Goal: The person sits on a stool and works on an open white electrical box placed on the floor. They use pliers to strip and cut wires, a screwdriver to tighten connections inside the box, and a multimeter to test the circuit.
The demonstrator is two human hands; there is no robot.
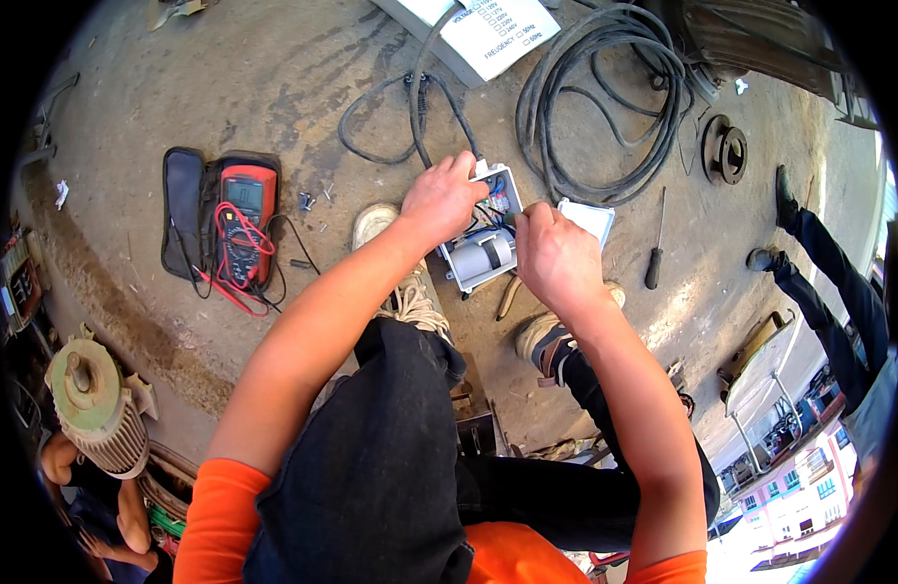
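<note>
Between my feet is an open grey electrical box (454, 273), with a cylindrical capacitor (476, 257) and several thin wires (494, 206) inside. My left hand (443, 200) is closed over the box's upper left edge, close to where a black cable enters. At the right edge, my right hand (558, 251) is closed with fingers curled; whatever lies in its grip is hidden. The box's pale lid (589, 220) rests just beyond the right hand. Under the box, pliers with a yellowish handle (508, 298) are partly visible.
A red multimeter (245, 224) lies in its case at left, near small screws (307, 200). Coiled black cable (532, 107), a screwdriver (654, 263) and a round metal part (726, 151) lie at right. A motor (99, 409) stands lower left. Other people are at both sides.
</note>
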